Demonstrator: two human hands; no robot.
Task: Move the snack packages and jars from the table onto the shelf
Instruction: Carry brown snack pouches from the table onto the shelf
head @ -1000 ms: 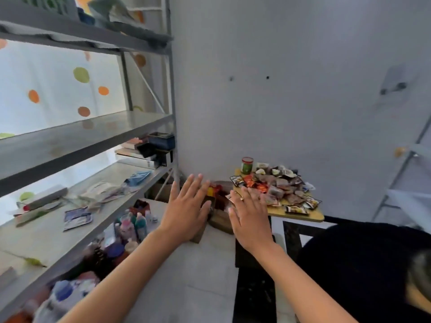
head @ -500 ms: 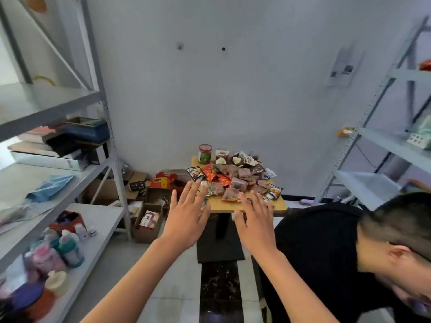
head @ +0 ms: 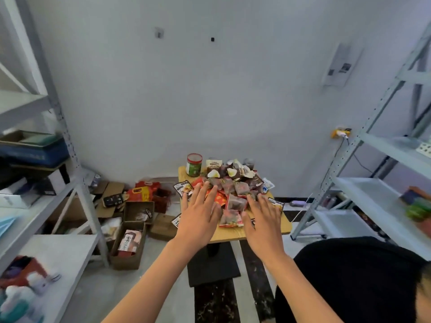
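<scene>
Crowding table (head: pixel 235 236): cardboard boxes (head: pixel 130 245), shelves (head: pixel 363 190).

Heap of brown and red snack packages (head: pixel 234 190) on small wooden table (head: pixel 285 226); red-lidded green jar (head: pixel 193 164) upright at back-left corner

desk (head: pixel 277 226): light wood-grain top, black base
jar (head: pixel 193 164): red lid, green label
snack packages (head: pixel 229 186): mostly brown and dark red, a few bright red-orange ones
shelf (head: pixel 77 180): pale grey metal
floor (head: pixel 217 304): grey with black marbled stripes
wall (head: pixel 210 101): plain white
</scene>
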